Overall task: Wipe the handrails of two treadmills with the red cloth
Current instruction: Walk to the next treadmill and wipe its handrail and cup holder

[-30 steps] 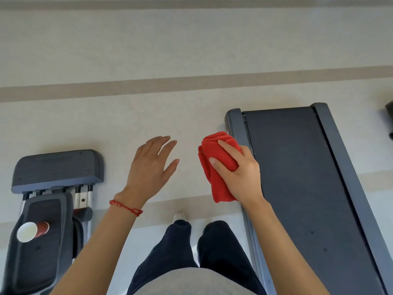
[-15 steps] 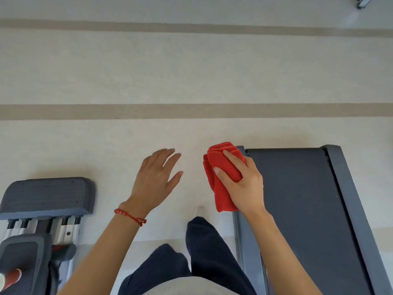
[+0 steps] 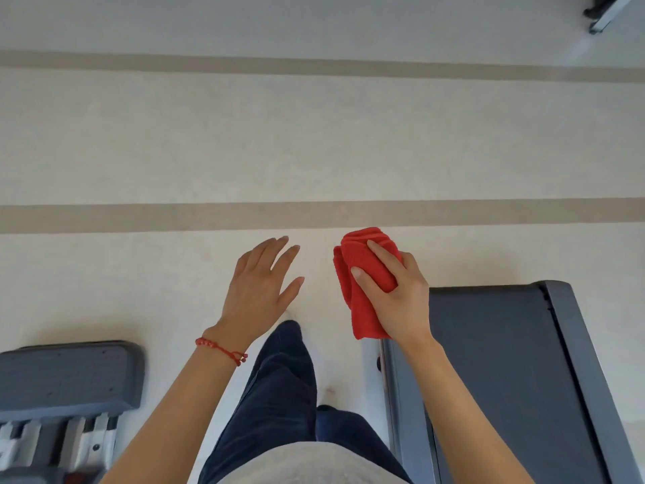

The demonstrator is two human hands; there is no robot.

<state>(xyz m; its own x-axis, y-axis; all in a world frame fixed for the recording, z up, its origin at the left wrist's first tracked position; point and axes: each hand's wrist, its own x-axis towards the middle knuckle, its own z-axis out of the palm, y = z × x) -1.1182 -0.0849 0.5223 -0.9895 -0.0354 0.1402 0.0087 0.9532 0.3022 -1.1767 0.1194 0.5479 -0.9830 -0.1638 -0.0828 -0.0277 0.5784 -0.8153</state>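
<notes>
My right hand (image 3: 401, 295) is closed around a bunched red cloth (image 3: 366, 274), held in the air above the floor near the rear left corner of a treadmill deck (image 3: 499, 372). The treadmill's black belt and grey side rails fill the lower right. My left hand (image 3: 260, 291) hovers flat beside it with fingers apart and nothing in it; a red string bracelet circles that wrist. No handrail is in view.
The grey rear end of another exercise machine (image 3: 66, 375) sits at the lower left. My dark trouser legs (image 3: 279, 396) stand between the two machines. Pale floor with two tan stripes (image 3: 314, 214) stretches ahead. A metal equipment foot (image 3: 607, 12) shows at the top right.
The view has moved forward along the floor: the treadmill deck and left machine slid down the frame, and the paper cup left view. Both hands keep the same pose.
</notes>
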